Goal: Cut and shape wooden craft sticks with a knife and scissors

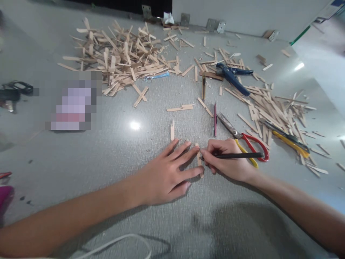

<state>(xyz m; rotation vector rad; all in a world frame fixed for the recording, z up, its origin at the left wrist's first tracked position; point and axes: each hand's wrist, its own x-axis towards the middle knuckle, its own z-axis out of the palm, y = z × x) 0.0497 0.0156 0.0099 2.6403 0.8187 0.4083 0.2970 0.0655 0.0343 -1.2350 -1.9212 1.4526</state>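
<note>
my left hand (174, 172) lies palm down near the middle of the frame, fingers spread, two fingertips on one wooden stick (199, 158) just right of centre. beside it, my right hand (230, 166) pinches one black pen (239, 155), nearly level, its tip at the stick. my arms (88, 210) reach in from the lower left and lower right. on the surface (107, 154), right half, i count one pair of scissors (237, 135), one slim purple piece (215, 120), one blue tool (233, 77) and one yellow cutter (289, 142); two heaps of sticks (126, 50), upper left and right, beyond my counting.
</note>
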